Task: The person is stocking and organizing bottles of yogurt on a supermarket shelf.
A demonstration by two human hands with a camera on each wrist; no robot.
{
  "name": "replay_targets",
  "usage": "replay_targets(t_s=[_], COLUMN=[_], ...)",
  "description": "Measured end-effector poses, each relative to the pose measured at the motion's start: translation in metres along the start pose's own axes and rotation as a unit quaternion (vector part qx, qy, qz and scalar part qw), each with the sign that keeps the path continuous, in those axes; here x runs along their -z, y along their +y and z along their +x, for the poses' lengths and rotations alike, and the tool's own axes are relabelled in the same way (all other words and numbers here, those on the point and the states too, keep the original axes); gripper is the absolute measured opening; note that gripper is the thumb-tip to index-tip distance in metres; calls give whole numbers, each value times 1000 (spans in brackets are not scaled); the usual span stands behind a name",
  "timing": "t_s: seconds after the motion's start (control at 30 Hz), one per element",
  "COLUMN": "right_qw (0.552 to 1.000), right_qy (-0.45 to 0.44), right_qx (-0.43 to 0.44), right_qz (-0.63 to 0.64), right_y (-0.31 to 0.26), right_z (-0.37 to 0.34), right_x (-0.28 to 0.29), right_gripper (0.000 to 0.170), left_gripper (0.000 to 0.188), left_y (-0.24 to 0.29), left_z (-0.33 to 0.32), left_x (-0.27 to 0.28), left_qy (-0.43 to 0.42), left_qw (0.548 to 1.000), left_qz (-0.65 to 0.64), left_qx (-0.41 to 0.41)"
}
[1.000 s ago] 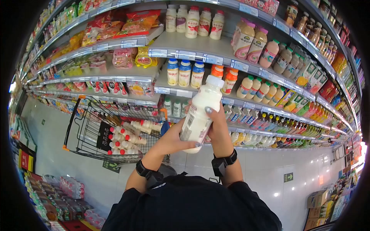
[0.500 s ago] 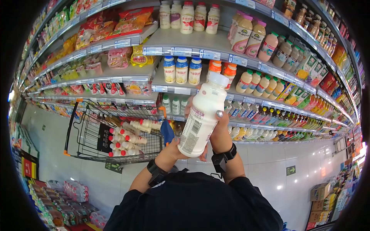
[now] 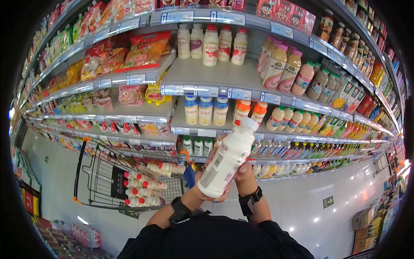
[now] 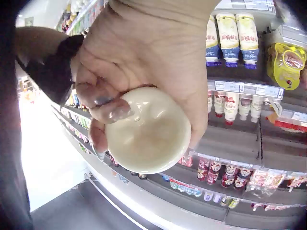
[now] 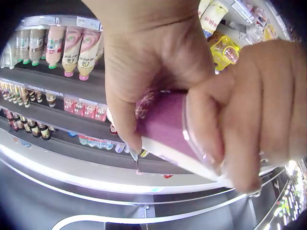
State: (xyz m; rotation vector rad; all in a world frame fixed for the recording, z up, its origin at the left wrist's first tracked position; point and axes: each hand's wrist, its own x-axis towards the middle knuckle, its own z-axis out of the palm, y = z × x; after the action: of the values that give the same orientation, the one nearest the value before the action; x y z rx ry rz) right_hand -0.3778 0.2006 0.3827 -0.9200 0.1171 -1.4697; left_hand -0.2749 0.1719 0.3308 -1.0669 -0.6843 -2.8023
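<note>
A large white milk-drink bottle (image 3: 228,157) with a white cap leans to the right in front of my body. Its label with the barcode and printed text faces up toward the head camera. My left hand (image 3: 199,190) grips its lower part from the left, and in the left wrist view the round base (image 4: 148,132) shows beside the curled fingers. On the other side, my right hand (image 3: 246,177) holds the bottle near its middle. The right wrist view shows a purple label (image 5: 165,124) between the two hands.
At left stands a wire shopping cart (image 3: 92,172) holding several red-capped bottles (image 3: 144,190). Ahead are shelves with blue-capped bottles (image 3: 205,111), red-capped bottles (image 3: 210,46), pink-capped bottles (image 3: 276,67) and bagged snacks (image 3: 144,52). Cardboard boxes (image 3: 363,218) stand at the lower right.
The bottle has been turned in the hands, bringing its barcode side into view, and it now leans further right and sits lower. The left thumb has left its front. The head view has tilted up.
</note>
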Motion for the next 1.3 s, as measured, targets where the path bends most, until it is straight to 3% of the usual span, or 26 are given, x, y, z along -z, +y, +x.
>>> replay_targets(t_s=[0.07, 0.13, 0.17, 0.2, 0.23, 0.27, 0.3, 0.33, 0.37, 0.4, 0.43, 0.5, 0.53, 0.63, 0.67, 0.77, 0.8, 0.87, 0.97, 1.07, 1.17, 1.2, 1.3], right_qw=[999, 999, 996, 984, 987, 954, 921, 875, 863, 850, 836, 822, 815, 784, 769, 813, 821, 814, 788, 760, 732, 732, 655], right_qy=[-16, 47, 80, 169, 128, 147, 185, 174, 162, 149, 138, 136, 134, 142, 156, 166, 174, 183, 204, 218, 231, 242, 264], right_qx=[-22, -3, 5, 22, 18, 70, 124, 144, 156, 169, 182, 200, 208, 252, 251, 196, 210, 189, 194, 207, 233, 191, 162], right_qz=[-23, 9, 26, -44, -92, -251, -321, -427, -451, -476, -499, -516, -524, -550, -567, -523, -503, -518, -548, -577, -597, -608, -690], right_y=[7, 13, 15, 11, 2, 2, -3, -12, -16, -23, -28, -32, -32, -25, -22, -14, -11, -11, -5, 4, 7, 7, 4], right_z=[10, 28, 39, 56, 70, 89, 109, 128, 148, 166, 184, 228, 246, 289, 298, 326, 333, 346, 361, 375, 381, 384, 383], right_x=[15, 28, 28, 31, 30, 44, 34, 36, 32, 26, 23, 41, 50, 65, 71, 96, 99, 105, 110, 124, 122, 124, 123], right_gripper=[81, 78, 77, 68, 61, 55, 52, 54, 57, 60, 62, 68, 71, 66, 71, 72, 68, 70, 70, 68, 68, 69, 71], left_gripper=[69, 62, 59, 57, 57, 57, 59, 60, 61, 50, 48, 47, 55, 58, 62, 64, 65, 68, 70, 72, 75, 75, 75], left_y=[17, 36, 54, 72, 90, 113, 136, 156, 177, 195, 208, 230, 243, 279, 290, 313, 320, 334, 349, 351, 351, 350, 357], left_z=[2, -1, -8, -15, -22, -20, -17, -23, -27, -20, -12, 3, 10, 22, 22, 27, 27, 26, 29, 31, 40, 40, 39], left_x=[-13, -20, -8, 3, 14, 6, -2, 0, 4, -8, -17, -28, -31, -13, -3, 19, 28, 43, 50, 54, 45, 43, 43], left_qy=[116, 226, 215, 213, 224, 324, 420, 454, 478, 501, 478, 368, 344, 295, 305, 316, 327, 351, 367, 393, 447, 436, 401], left_qw=[984, 934, 964, 972, 956, 937, 904, 884, 851, 802, 710, 436, 328, 155, 160, 170, 194, 243, 245, 226, 204, 180, 112], left_qz=[119, 235, 103, -47, -184, -113, -40, 82, 206, 318, 508, 808, 870, 929, 931, 929, 919, 896, 890, 885, 871, 882, 909], left_qx=[-72, -148, -115, -84, -54, -64, -73, -74, -74, -68, -98, -146, -135, -158, -117, -90, -101, -120, -113, -104, -4, 10, 36])
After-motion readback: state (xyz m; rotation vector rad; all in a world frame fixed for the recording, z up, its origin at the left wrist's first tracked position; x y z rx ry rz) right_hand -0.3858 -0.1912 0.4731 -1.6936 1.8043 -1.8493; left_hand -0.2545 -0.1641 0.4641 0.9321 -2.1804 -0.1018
